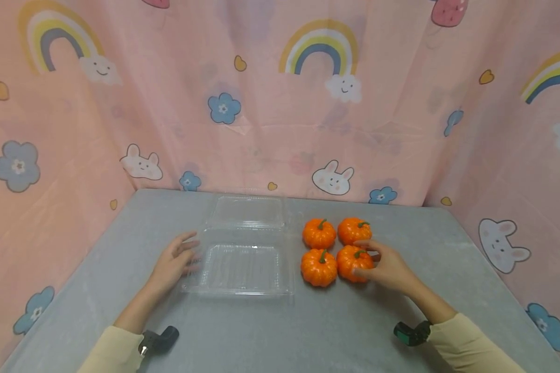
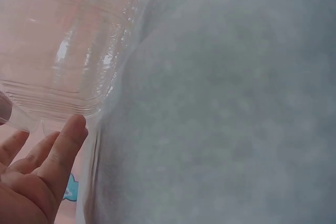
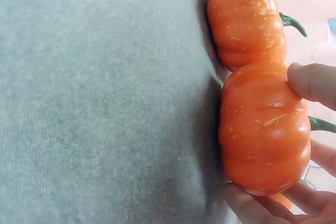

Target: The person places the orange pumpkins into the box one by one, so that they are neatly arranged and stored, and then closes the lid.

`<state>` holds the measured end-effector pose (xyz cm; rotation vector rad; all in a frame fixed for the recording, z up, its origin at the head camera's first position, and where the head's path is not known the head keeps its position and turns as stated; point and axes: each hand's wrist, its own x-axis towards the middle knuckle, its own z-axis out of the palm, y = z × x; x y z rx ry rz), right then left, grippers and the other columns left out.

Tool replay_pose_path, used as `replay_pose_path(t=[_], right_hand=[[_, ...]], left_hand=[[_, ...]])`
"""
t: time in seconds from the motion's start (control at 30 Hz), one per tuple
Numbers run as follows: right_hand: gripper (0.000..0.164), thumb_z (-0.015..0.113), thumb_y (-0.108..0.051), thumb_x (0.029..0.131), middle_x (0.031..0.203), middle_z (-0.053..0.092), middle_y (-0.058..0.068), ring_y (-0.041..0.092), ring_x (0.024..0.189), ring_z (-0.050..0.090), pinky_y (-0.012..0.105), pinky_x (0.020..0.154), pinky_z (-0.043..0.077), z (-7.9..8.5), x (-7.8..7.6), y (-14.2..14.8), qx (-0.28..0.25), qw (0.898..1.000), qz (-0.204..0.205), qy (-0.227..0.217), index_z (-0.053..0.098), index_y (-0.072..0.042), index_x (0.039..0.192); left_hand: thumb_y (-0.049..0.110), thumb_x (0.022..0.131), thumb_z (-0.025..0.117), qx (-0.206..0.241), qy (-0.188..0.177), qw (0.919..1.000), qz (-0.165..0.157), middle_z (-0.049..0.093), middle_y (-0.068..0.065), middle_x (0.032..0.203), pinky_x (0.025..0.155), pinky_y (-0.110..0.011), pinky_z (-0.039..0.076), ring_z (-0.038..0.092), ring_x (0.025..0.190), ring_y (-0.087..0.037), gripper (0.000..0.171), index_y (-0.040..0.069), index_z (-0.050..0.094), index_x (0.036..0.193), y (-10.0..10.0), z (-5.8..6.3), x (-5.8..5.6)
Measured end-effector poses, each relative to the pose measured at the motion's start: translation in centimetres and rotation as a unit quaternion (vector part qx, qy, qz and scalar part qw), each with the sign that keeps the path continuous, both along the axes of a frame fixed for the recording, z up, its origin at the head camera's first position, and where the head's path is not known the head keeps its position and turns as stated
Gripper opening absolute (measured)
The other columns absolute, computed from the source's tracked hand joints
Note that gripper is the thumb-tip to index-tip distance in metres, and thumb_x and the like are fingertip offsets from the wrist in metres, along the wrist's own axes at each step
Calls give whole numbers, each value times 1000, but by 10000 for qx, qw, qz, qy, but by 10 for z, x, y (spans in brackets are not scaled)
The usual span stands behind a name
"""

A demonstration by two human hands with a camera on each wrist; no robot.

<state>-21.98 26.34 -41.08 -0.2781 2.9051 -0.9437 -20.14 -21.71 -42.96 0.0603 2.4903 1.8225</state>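
Four fingers of my right hand [image 1: 388, 267] and its thumb lie around the front right small orange pumpkin [image 3: 265, 129], on opposite sides of it. That pumpkin sits on the table, touching or almost touching the front left pumpkin [image 1: 319, 268]. Behind them are the back left pumpkin [image 1: 318, 234] and the back right pumpkin [image 1: 354, 230], all with green stems. A clear plastic clamshell box [image 1: 242, 269] stands left of them, its lid [image 1: 248, 211] laid back. My left hand [image 1: 171, 264] is at the box's left edge, fingers loosely extended; contact is hard to tell.
Everything stands on a grey table [image 1: 261, 331]. A pink patterned curtain [image 1: 270, 134] hangs behind the table and along both sides. Dark wrist devices stick out at the left sleeve [image 1: 116, 349] and the right sleeve [image 1: 466, 344].
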Motion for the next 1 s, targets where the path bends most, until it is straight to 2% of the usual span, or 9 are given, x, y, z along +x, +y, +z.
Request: replay_pose_path(t=[0.53, 1.0], right_hand=[[69, 76, -41, 79, 138, 51, 23, 44, 112, 54, 54, 84, 54, 23, 3, 4, -44, 9996, -175, -221, 51, -13, 136], [67, 76, -39, 79, 134, 54, 23, 44, 111, 55, 52, 83, 55, 54, 0, 2, -90, 9999, -32, 33, 52, -9, 134]], left_hand=[[6, 99, 37, 122, 83, 9999, -59, 39, -28, 147, 90, -41, 56, 51, 124, -46, 52, 6, 27, 150, 0, 0, -1], [8, 98, 38, -53, -2, 10000, -36, 41, -27, 146, 91, -41, 56, 53, 123, -43, 54, 7, 26, 151, 1, -1, -1]])
